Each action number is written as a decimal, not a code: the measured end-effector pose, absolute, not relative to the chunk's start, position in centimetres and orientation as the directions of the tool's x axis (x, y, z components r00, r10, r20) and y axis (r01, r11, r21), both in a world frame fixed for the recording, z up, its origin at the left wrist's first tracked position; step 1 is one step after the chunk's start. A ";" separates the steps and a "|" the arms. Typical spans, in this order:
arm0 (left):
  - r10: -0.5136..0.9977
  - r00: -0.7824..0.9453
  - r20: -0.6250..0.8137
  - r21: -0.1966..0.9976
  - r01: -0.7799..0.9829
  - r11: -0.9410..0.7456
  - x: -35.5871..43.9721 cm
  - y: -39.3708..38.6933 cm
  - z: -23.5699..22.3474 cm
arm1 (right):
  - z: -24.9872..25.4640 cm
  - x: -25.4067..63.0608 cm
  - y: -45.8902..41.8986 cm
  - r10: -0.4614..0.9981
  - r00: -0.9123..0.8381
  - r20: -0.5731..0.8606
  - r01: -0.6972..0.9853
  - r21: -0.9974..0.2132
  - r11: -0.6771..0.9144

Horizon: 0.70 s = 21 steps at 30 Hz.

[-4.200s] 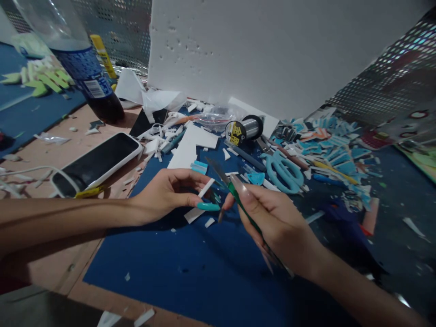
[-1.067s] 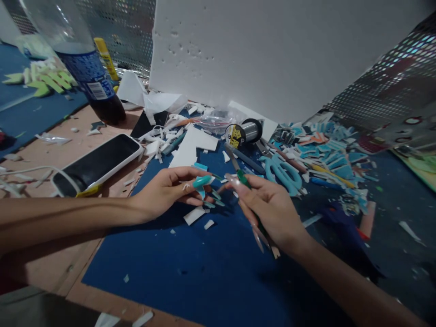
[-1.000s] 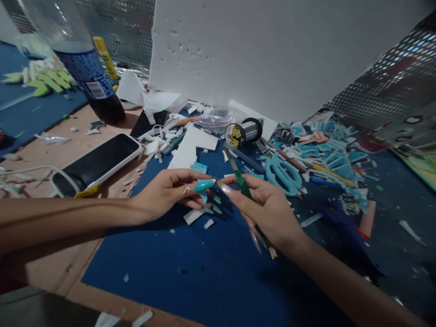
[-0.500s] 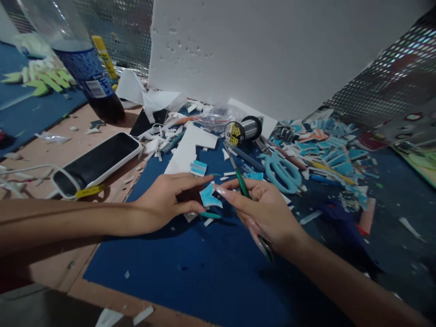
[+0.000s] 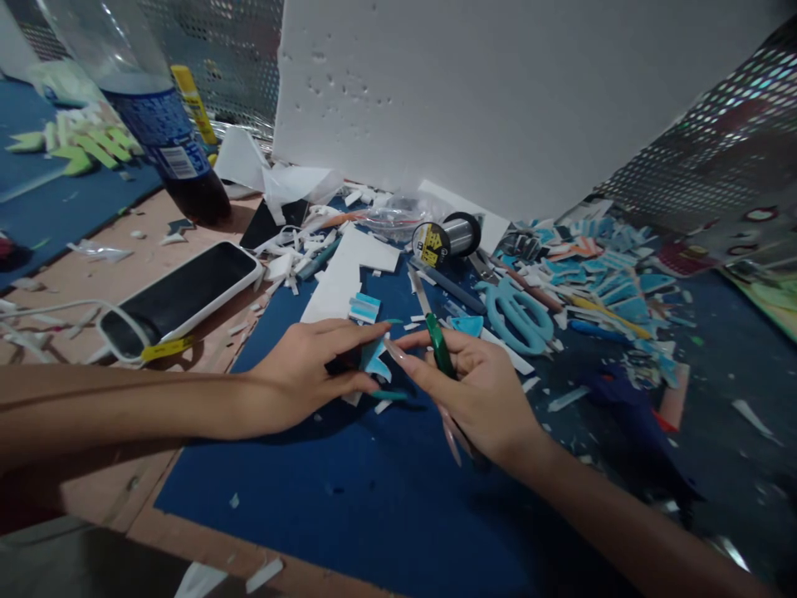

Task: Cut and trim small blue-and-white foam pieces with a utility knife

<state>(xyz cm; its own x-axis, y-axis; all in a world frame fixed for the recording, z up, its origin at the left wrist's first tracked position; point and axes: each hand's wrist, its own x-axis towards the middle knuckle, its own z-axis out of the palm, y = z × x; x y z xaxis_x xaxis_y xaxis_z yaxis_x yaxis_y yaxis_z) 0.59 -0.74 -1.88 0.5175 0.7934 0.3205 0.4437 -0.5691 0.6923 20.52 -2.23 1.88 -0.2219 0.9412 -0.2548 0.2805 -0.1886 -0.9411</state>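
Observation:
My left hand [image 5: 305, 375] pinches a small light-blue foam piece [image 5: 375, 357] between thumb and fingers, just above the dark blue mat [image 5: 349, 490]. My right hand [image 5: 482, 390] is closed round a green-handled craft knife [image 5: 439, 340], its blade pointing away from me, and its forefinger tip touches the same blue piece. White foam offcuts [image 5: 381, 406] lie on the mat under the two hands.
A phone in a white case [image 5: 180, 297] lies left on the wooden table. A cola bottle [image 5: 165, 141] stands behind it. A big white foam board [image 5: 498, 91] leans at the back. Wire spool [image 5: 445, 238], teal scissors [image 5: 516, 311] and several blue scraps [image 5: 610, 282] lie right.
The blue piece was turned over in my left fingers, and my right hand with the knife shifted slightly left until its forefinger met the piece.

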 end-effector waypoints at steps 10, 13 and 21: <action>0.827 0.473 0.304 0.781 0.374 -0.500 0.3 -0.9 -1.6 | 1.0 22.2 -1.5 0.900 -0.411 -0.146 0.232 -0.971 -0.051; 0.844 0.444 0.301 0.866 0.243 -0.437 0.2 -0.8 -1.7 | 0.7 23.2 -1.0 0.845 -0.524 -0.112 0.319 -0.945 0.073; 0.785 0.381 0.489 0.840 0.039 -0.541 0.3 -0.7 -2.5 | 0.4 23.4 -1.0 0.807 -0.590 0.023 0.470 -0.803 0.367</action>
<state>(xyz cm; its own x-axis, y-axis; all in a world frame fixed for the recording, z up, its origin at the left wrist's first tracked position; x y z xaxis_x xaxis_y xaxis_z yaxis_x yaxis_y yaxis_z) 0.28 -0.73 -2.53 0.3809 0.7850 0.4886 0.0387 -0.5414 0.8398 23.37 -1.02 0.43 -0.5901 0.8070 0.0231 0.4704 0.3669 -0.8026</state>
